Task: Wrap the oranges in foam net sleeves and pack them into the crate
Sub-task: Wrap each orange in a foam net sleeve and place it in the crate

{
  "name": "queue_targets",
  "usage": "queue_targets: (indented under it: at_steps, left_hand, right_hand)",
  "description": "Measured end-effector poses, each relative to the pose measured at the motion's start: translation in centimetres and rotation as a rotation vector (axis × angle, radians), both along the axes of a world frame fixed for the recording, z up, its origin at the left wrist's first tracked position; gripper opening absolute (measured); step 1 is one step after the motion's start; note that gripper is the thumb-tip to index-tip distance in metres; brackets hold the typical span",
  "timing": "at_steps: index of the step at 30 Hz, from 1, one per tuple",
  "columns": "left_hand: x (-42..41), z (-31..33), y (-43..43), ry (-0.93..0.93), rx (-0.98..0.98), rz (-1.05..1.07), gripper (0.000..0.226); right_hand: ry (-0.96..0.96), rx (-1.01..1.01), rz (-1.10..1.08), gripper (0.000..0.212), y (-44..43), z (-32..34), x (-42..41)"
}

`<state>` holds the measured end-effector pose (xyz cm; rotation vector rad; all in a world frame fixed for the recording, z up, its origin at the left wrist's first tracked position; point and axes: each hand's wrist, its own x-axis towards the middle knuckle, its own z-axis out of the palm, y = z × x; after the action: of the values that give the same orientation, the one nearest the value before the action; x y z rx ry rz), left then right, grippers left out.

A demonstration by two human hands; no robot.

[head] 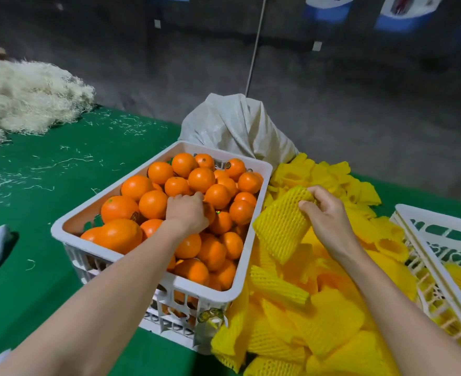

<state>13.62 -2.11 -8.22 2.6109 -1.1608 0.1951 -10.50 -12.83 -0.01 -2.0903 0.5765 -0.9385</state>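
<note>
**Grabbing the next orange, sleeve at the ready**

Green table (47, 267) runs under everything, dim concrete floor behind. Big white crate of oranges (240, 290) sits centre, yellow pile of foam sleeves (327, 321) just right of it, and the packing crate (424, 213) at the far right edge. Left hand (187, 214) is curled over an orange down in the heap, looks like the picking step. Right hand (325, 213) pinches one foam net sleeve (281, 229) beside the crate. Next, I'd guess: lift the orange across and open the sleeve's mouth.

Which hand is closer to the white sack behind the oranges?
Neither clearly. The left hand grips an orange in the full crate before the white sack; the right hand holds a yellow sleeve beside that crate.
</note>
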Motion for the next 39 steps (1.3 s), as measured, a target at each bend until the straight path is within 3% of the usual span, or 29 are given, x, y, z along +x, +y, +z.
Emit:
queue_targets:
  at_steps: [2, 4, 7, 9, 12, 15, 18, 22, 25, 28, 30, 33, 36, 39]
  left_hand:
    - [-0.2, 0.1, 0.3, 0.010, -0.034, -0.024, 0.046]
    - [-0.9, 1.2, 0.7, 0.173, -0.222, -0.053, 0.050]
    - [-4.2, 4.6, 1.2, 0.779, -0.681, -0.250, 0.044]
    - [-7.4, 6.6, 1.2, 1.229, -0.848, -0.391, 0.038]
    - [-11.9, 7.8, 0.1, 1.536, -0.944, -0.443, 0.037]
    - [-15.8, 7.9, -1.1, 1.627, -0.897, -0.357, 0.035]
    - [-19.2, 6.9, -1.2, 1.798, -0.973, -0.432, 0.038]
    - [-21.4, 5.2, -1.1, 1.706, -0.932, -0.496, 0.035]
    - [-21.9, 3.9, -0.8, 1.752, -0.818, -0.598, 0.033]
    - [-22.2, 2.9, 0.0, 1.832, -0.674, -0.726, 0.062]
    - [-22.4, 2.7, 0.2, 1.813, -0.633, -0.683, 0.084]
    - [-23.1, 2.9, -0.2, 1.711, -0.748, -0.510, 0.080]
    - [-23.7, 2.8, -0.7, 1.849, -0.914, -0.498, 0.067]
    - [-23.7, 2.8, -1.2, 2.028, -0.956, -0.526, 0.055]
  right_hand:
    - [-0.047, 0.082, 0.016, 0.010, 0.1, 0.2, 0.0]
    - [-0.115, 0.214, 0.042, 0.011, 0.2, 0.5, -0.3]
    - [-0.184, 0.393, 0.107, 0.017, 0.8, 1.3, -1.4]
    - [-0.204, 0.497, 0.135, 0.022, 1.5, 1.8, -1.9]
    - [-0.207, 0.634, 0.144, 0.030, 2.3, 1.8, -2.9]
    - [-0.227, 0.682, 0.242, 0.019, 3.1, 1.5, -4.7]
    - [-0.180, 0.619, 0.341, 0.010, 3.6, 1.0, -6.8]
    - [-0.092, 0.364, 0.141, 0.007, 2.8, -1.0, -8.8]
    - [-0.126, 0.256, -0.020, 0.011, 2.1, -2.4, -9.9]
    - [-0.169, 0.247, -0.139, 0.009, 2.1, -3.8, -10.7]
    - [-0.216, 0.218, -0.201, 0.010, 2.7, -4.7, -10.8]
    - [-0.266, 0.152, -0.287, 0.008, 4.1, -5.7, -10.3]
    - [-0.303, 0.034, -0.385, 0.003, 5.7, -6.7, -9.5]
    - [-0.279, -0.110, -0.373, 0.009, 6.7, -7.4, -8.9]
